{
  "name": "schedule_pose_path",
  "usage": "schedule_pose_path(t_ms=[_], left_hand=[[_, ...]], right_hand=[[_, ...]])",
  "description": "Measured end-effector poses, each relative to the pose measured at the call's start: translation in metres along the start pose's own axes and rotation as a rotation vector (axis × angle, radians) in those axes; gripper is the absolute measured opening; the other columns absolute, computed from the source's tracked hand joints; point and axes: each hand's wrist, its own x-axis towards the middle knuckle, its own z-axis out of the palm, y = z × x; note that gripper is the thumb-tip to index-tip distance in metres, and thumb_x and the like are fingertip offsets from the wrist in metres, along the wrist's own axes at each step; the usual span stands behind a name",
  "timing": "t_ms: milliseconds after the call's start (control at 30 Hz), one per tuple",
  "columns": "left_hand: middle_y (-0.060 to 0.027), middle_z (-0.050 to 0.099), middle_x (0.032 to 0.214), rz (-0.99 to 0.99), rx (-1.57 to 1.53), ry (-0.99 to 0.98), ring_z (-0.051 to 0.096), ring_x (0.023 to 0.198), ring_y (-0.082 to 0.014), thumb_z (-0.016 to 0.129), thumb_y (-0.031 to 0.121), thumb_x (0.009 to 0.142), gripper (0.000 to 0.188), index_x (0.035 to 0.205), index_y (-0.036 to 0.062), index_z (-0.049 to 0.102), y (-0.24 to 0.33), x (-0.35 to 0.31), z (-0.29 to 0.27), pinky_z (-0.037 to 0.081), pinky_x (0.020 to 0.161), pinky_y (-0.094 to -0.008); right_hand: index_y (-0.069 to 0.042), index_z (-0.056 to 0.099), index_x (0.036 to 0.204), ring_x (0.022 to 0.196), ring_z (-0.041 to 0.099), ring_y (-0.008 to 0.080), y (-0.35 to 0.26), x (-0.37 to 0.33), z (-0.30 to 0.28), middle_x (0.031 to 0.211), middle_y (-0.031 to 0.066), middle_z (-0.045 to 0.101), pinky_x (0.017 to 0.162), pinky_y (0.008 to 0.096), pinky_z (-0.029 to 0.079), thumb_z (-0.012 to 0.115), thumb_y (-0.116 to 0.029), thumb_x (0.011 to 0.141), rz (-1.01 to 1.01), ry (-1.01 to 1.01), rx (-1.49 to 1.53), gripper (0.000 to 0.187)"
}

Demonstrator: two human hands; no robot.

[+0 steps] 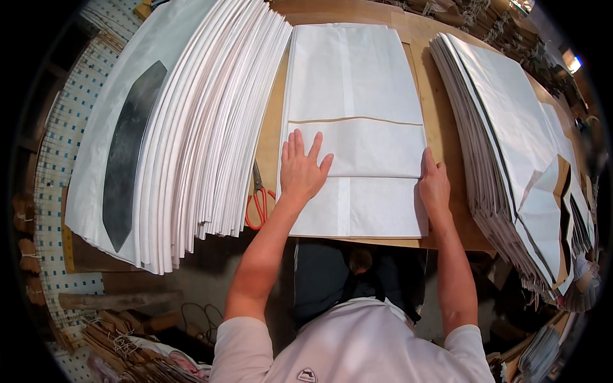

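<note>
A long white paper bag (pixel 357 70), with a paler strip down its middle and a folded band across it, lies flat in front of me on the wooden table. My left hand (pixel 302 169) rests palm down on the bag's left part, fingers stretched out. At the right edge, beside the folded band, my right hand (pixel 435 186) grips the bag's side, its fingers partly hidden. A brown edge runs across the bag above my left hand. Scissors (pixel 258 201) with red handles lie left of the bag, near my left forearm.
A tall, leaning stack of white paper bags (pixel 211 115) stands at the left, with a dark pointed plate (pixel 133 153) on it. Another stack of bags (pixel 498 83) is at the right, one bag (pixel 543 210) showing a brown opening. The table (pixel 447 127) ends just before my body.
</note>
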Motion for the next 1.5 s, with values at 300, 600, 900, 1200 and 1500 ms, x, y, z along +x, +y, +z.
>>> schedule_pose_path(t_ms=[300,600,900,1200,1500], left_hand=[[-0.0351,0.036,0.158,-0.039,0.003,-0.007,0.034,0.149,-0.0465,0.053,0.049,0.103,0.063,0.157,0.0169,0.046,0.001,-0.001,-0.001,0.022,0.125,-0.0525],[-0.0341,0.033,0.161,-0.061,0.044,-0.067,0.03,0.152,-0.0451,0.049,0.051,0.104,0.065,0.159,0.0158,0.043,0.001,-0.002,0.0,0.019,0.126,-0.051],[-0.0335,0.034,0.16,-0.034,0.078,-0.065,0.03,0.151,-0.0454,0.05,0.05,0.104,0.064,0.158,0.015,0.045,0.002,0.003,0.006,0.021,0.125,-0.0534],[-0.0324,0.031,0.162,-0.045,0.048,-0.12,0.028,0.152,-0.0439,0.051,0.046,0.105,0.063,0.159,0.0141,0.043,0.002,-0.002,0.003,0.018,0.126,-0.0526],[-0.0326,0.03,0.162,-0.052,0.046,-0.126,0.028,0.152,-0.0445,0.05,0.048,0.105,0.065,0.159,0.0139,0.043,-0.003,0.002,0.0,0.018,0.126,-0.0533]], right_hand=[[-0.013,0.047,0.155,0.105,0.061,0.0467,0.007,0.004,0.005,0.116,0.0281,0.058,0.091,0.0499,0.051,0.042,-0.005,0.099,-0.044,-0.015,-0.049,0.057],[-0.005,0.049,0.15,0.101,0.06,0.0447,-0.005,-0.003,-0.002,0.108,0.0259,0.057,0.085,0.0503,0.052,0.048,-0.002,0.096,-0.087,0.021,-0.064,0.054],[0.004,0.063,0.126,0.137,0.051,0.0385,-0.117,-0.001,0.026,0.136,0.0234,0.06,0.119,0.0509,0.037,0.06,-0.012,0.089,-0.661,0.338,0.042,0.041],[-0.001,0.04,0.156,0.155,0.029,0.0312,-0.017,0.017,0.022,0.164,0.019,0.037,0.128,0.0492,0.017,0.047,-0.052,0.104,-0.393,0.042,-0.132,0.073],[0.002,0.04,0.155,0.156,0.027,0.0322,-0.016,0.023,0.01,0.165,0.0214,0.035,0.127,0.0548,0.016,0.045,-0.049,0.105,-0.321,-0.016,-0.23,0.072]])
